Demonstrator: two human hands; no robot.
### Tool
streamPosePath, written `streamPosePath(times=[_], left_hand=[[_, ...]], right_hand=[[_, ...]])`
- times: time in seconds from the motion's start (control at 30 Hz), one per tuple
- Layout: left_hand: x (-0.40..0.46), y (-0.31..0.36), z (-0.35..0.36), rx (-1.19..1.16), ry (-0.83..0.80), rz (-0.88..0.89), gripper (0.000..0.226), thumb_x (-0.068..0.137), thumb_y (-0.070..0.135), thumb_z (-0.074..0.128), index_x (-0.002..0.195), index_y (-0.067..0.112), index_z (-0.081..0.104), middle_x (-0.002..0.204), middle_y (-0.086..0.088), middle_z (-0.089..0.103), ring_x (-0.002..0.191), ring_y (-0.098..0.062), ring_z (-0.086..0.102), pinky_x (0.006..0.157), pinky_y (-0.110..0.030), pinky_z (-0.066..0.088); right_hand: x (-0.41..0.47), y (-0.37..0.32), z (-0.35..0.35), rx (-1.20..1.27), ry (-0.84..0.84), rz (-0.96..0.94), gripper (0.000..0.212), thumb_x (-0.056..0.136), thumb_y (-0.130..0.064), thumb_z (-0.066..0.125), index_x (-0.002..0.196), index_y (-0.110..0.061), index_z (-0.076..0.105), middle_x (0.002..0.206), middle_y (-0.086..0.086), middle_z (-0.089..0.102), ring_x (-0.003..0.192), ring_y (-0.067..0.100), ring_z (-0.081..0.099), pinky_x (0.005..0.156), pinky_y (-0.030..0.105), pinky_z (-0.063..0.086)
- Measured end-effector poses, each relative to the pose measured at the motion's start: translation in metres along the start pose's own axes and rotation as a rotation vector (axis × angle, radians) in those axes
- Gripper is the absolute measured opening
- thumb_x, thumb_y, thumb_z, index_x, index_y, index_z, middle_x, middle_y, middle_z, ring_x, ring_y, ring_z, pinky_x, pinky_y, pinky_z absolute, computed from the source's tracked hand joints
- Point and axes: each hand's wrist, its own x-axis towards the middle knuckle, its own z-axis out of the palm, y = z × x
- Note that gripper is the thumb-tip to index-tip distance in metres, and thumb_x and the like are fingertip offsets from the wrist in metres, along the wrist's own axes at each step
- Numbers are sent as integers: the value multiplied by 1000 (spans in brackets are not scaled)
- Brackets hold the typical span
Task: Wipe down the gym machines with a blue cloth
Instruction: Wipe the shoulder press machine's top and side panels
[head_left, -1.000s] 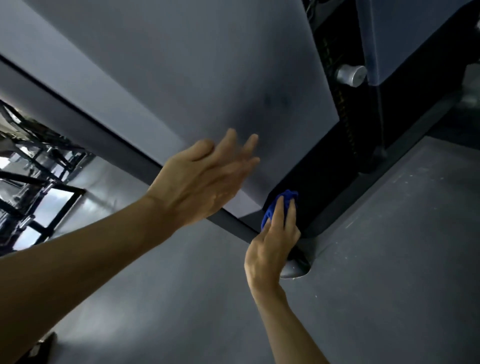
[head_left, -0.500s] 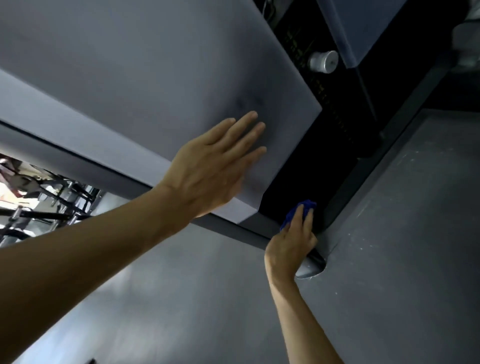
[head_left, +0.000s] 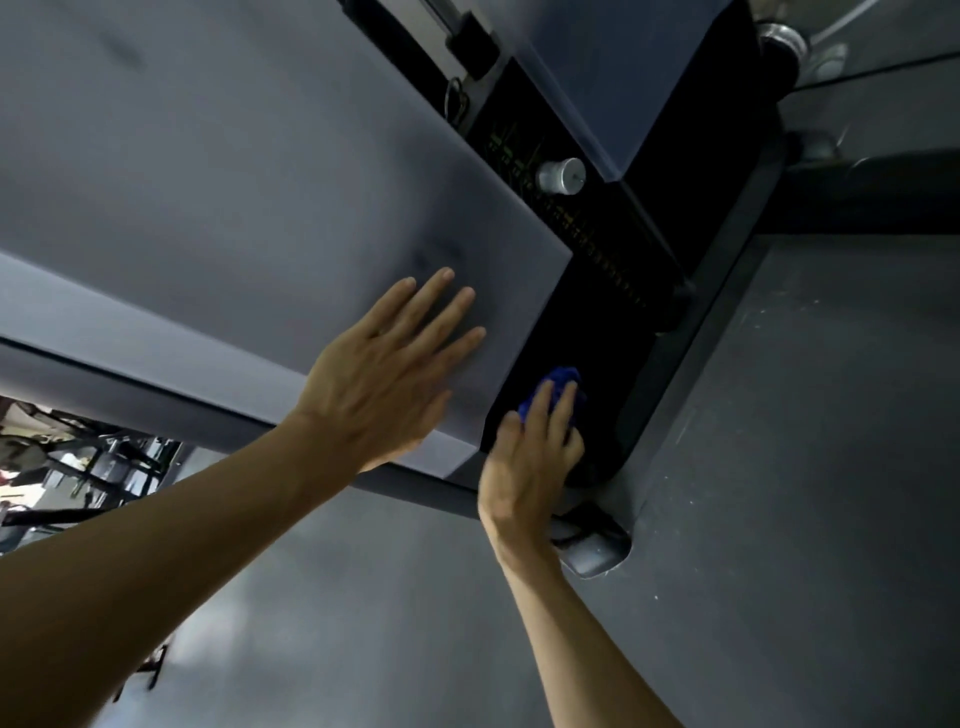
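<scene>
**Head Camera Looks Down on Gym Machine at Arm's Reach**

A single wide-angle camera worn on the person's head looks forward and down, tilted so the grey machine panel (head_left: 234, 208) runs slantwise from 9 o'clock toward 1 o'clock. Both forearms enter from the lower edge, at 8 and 5 o'clock, placing the viewpoint within arm's reach of the panel. The left hand (head_left: 384, 379) and the right hand (head_left: 530, 457) lie near frame centre. The dark weight-stack recess (head_left: 597, 322) climbs toward 12 o'clock; grey floor (head_left: 805, 493) fills 3 to 6 o'clock. Other equipment shows far off at 9 o'clock. Only one view exists, so nothing overlaps.
</scene>
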Motion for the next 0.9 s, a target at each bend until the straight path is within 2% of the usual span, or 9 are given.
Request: streamPosePath(times=[0.07, 0.13, 0.23, 0.37, 0.5, 0.57, 0.63, 0.77, 0.9], left_hand=[[3, 0, 0, 7, 8, 0, 70, 104, 50, 33, 166, 20, 22, 173, -15, 9, 160, -40, 2, 129, -54, 9], [8, 1, 1, 1, 17, -7, 69, 104, 51, 30, 166, 24, 19, 174, -13, 6, 160, -40, -2, 128, -53, 9], [12, 3, 5, 16, 21, -18, 70, 106, 56, 26, 167, 26, 7, 175, -12, -4, 159, -41, -11, 127, -53, 5], [11, 6, 7, 29, -3, -31, 71, 106, 57, 18, 167, 25, -4, 174, -13, -12, 157, -44, -17, 126, -55, -3], [26, 7, 3, 25, 16, -41, 69, 105, 58, 20, 166, 25, 13, 171, -11, 15, 157, -43, 5, 122, -51, 14], [36, 3, 2, 39, 64, -44, 70, 105, 61, 26, 165, 25, 21, 165, -8, 28, 153, -39, 19, 117, -46, 21], [42, -2, 5, 78, 64, -30, 75, 105, 64, 20, 167, 24, 7, 171, -10, 14, 156, -38, 9, 123, -46, 13], [47, -3, 11, 97, 26, 3, 76, 104, 63, 2, 163, 18, -19, 170, -17, -24, 155, -40, -26, 128, -51, -8], [53, -1, 13, 41, 30, -2, 76, 105, 61, 3, 163, 16, -17, 169, -20, -23, 155, -41, -26, 128, -52, -5]], right_hand=[[-1, -24, -4, 43, 4, -223, 50, 110, -18, 21, 143, -8, 57, 166, 10, 30, 156, 27, 18, 119, 45, 23], [4, -16, -6, 110, 34, -293, 48, 105, -7, 39, 152, -12, 47, 168, 6, 26, 148, 28, 31, 119, 42, 27], [9, 38, 1, 77, 65, -136, 67, 89, 4, 45, 155, -10, 43, 166, 12, 30, 138, 34, 43, 111, 41, 32], [11, 48, 7, 91, 29, 234, 61, 96, 6, 44, 156, -7, 40, 166, 13, 28, 129, 43, 46, 105, 39, 28], [17, -17, -6, 185, 143, -193, 49, 102, -7, 43, 151, -8, 48, 164, 11, 35, 126, 33, 47, 110, 39, 35], [22, -7, -6, 189, 116, -274, 53, 100, -4, 44, 152, -12, 47, 165, 8, 33, 123, 31, 46, 110, 38, 37], [29, 29, -3, 143, 110, -178, 63, 94, 4, 45, 154, -14, 45, 165, 9, 32, 120, 34, 48, 107, 36, 36], [44, 49, -1, 164, 20, 329, 61, 103, 2, 41, 160, -17, 32, 170, 6, 20, 128, 37, 42, 107, 34, 33], [60, -6, -2, 205, 216, -96, 58, 98, 3, 51, 154, -10, 44, 164, 10, 36, 120, 34, 50, 106, 42, 40]])
